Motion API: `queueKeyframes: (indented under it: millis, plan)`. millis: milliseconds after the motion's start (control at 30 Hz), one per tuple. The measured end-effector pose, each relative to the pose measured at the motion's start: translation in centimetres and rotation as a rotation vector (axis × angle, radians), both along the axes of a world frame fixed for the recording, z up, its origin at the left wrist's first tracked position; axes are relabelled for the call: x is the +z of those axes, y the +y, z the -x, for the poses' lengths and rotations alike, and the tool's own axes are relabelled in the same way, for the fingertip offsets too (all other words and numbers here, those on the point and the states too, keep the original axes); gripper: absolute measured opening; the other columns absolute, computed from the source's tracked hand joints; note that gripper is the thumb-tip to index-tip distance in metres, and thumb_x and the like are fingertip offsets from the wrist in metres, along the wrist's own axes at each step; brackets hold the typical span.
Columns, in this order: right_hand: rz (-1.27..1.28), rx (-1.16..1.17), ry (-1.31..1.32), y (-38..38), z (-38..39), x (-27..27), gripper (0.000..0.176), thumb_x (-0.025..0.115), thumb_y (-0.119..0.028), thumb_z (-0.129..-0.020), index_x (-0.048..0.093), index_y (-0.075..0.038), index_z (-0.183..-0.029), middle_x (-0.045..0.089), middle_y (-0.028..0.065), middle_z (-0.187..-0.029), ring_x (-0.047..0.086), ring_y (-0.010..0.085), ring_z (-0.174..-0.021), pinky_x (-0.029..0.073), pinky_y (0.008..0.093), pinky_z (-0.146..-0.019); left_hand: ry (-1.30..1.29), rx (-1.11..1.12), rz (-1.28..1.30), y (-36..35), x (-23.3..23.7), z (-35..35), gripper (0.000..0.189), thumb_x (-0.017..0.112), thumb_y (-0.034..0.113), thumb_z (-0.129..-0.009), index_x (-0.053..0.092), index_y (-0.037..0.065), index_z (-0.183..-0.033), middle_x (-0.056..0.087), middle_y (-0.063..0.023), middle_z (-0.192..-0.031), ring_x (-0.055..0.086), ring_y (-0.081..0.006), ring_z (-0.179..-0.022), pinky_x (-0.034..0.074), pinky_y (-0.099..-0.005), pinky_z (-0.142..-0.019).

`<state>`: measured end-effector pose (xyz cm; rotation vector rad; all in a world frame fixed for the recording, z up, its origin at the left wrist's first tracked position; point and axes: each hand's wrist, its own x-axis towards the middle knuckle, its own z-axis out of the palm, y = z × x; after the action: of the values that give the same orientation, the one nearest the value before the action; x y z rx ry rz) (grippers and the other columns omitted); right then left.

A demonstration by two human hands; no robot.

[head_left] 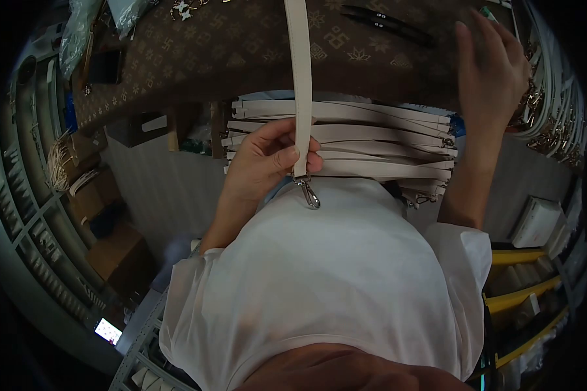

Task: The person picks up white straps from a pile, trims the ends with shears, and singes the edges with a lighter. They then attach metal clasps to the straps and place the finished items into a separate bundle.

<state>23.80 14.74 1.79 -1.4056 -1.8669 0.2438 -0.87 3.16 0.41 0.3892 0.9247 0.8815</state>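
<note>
Left hand point(264, 163) pinches a cream strap point(300, 65) between thumb and curled fingers, just above its metal snap hook point(310, 194), which hangs in front of the white shirt. The strap runs straight up across the brown patterned sheet point(209, 58). A stack of cream straps point(372, 140) sits at the sheet's near edge, behind the hand. Right hand point(492, 72) lies flat near the sheet's right edge, fingers extended, slightly spread, holding nothing

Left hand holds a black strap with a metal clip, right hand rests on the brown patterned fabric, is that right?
No. The head view shows the strap in the left hand is cream, not black; it has the metal clip, and the right hand rests on the brown patterned fabric.
</note>
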Motion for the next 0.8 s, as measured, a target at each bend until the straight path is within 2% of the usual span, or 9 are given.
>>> queueKeyframes:
  millis: [67,133,200,233,300,500,600,700,800]
  plan:
    - [0.057,0.122,0.079,-0.6,1.2,-0.2,0.026,0.062,-0.023,-0.078,0.061,-0.001,-0.093,0.057,0.0081,-0.079,0.054,0.0157,-0.072,0.044,0.0265,-0.067,-0.022,-0.008,0.031,0.1,0.3,0.0,0.035,0.060,0.009,-0.077,0.049,-0.001,-0.109,0.059,-0.0149,-0.092,0.061,-0.0236,-0.079,0.051,-0.0326,-0.071]
    - [0.632,0.515,0.355,-3.5,4.7,0.3,0.021,0.063,-0.018,-0.077,0.061,0.001,-0.086,0.057,0.0063,-0.078,0.054,0.0143,-0.071,0.043,0.0251,-0.064,-0.045,-0.023,0.064,0.1,0.4,0.0,0.032,0.060,0.009,-0.078,0.051,-0.002,-0.107,0.059,-0.0152,-0.092,0.062,-0.0237,-0.078,0.051,-0.0326,-0.071]
    - [1.179,0.664,0.762,-5.2,7.3,-1.5,0.018,0.063,-0.015,-0.077,0.061,0.002,-0.082,0.056,0.0046,-0.078,0.053,0.0110,-0.070,0.042,0.0232,-0.063,-0.130,0.021,0.031,-0.2,0.1,-0.1,0.026,0.058,0.009,-0.079,0.053,-0.005,-0.100,0.060,-0.0170,-0.090,0.062,-0.0243,-0.076,0.052,-0.0327,-0.070]
    - [1.183,0.668,0.763,-5.1,7.6,-1.6,0.018,0.063,-0.015,-0.077,0.061,0.002,-0.082,0.056,0.0046,-0.078,0.053,0.0110,-0.070,0.042,0.0232,-0.063,-0.128,0.025,0.033,-0.2,0.0,-0.1,0.026,0.058,0.009,-0.079,0.053,-0.005,-0.100,0.060,-0.0170,-0.090,0.062,-0.0243,-0.076,0.052,-0.0327,-0.070]
    - [1.314,0.548,1.007,-4.6,8.2,-2.1,0.016,0.065,-0.014,-0.076,0.062,0.001,-0.077,0.056,0.0026,-0.076,0.052,0.0074,-0.069,0.041,0.0204,-0.060,-0.115,0.088,0.100,-0.3,-0.2,-0.1,0.020,0.056,0.007,-0.081,0.055,-0.006,-0.096,0.060,-0.0186,-0.088,0.062,-0.0250,-0.074,0.052,-0.0321,-0.067]
    - [1.049,0.420,1.072,-2.5,9.2,-1.9,0.016,0.066,-0.016,-0.074,0.064,0.000,-0.076,0.059,0.0014,-0.071,0.047,0.0037,-0.060,0.035,0.0160,-0.052,0.096,0.094,0.039,-0.6,2.0,-0.5,0.016,0.052,0.001,-0.081,0.057,-0.006,-0.095,0.061,-0.0190,-0.087,0.062,-0.0232,-0.074,0.052,-0.0309,-0.067]
    - [1.101,0.402,1.130,-1.4,9.7,-0.8,0.017,0.066,-0.018,-0.074,0.064,-0.001,-0.078,0.061,0.0020,-0.072,0.042,0.0020,-0.056,0.030,0.0170,-0.049,0.272,0.060,0.031,-0.6,3.0,-0.5,0.015,0.052,0.000,-0.081,0.057,-0.007,-0.094,0.061,-0.0170,-0.085,0.061,-0.0206,-0.075,0.051,-0.0286,-0.069]
    - [0.991,0.439,1.125,0.3,10.1,0.4,0.018,0.065,-0.019,-0.075,0.065,-0.002,-0.079,0.061,0.0010,-0.072,0.037,0.0016,-0.052,0.027,0.0176,-0.046,0.432,-0.060,-0.207,-1.6,1.8,1.0,0.013,0.053,-0.001,-0.080,0.058,-0.007,-0.091,0.061,-0.0134,-0.083,0.061,-0.0179,-0.074,0.049,-0.0258,-0.068]
    - [0.814,0.511,1.188,3.2,9.8,2.5,0.019,0.060,-0.017,-0.079,0.062,0.001,-0.086,0.059,0.0029,-0.077,0.039,0.0033,-0.056,0.029,0.0185,-0.047,0.553,-0.121,-0.257,-3.1,0.1,4.2,0.012,0.054,-0.002,-0.079,0.059,-0.006,-0.089,0.061,-0.0108,-0.080,0.059,-0.0162,-0.074,0.048,-0.0248,-0.068]
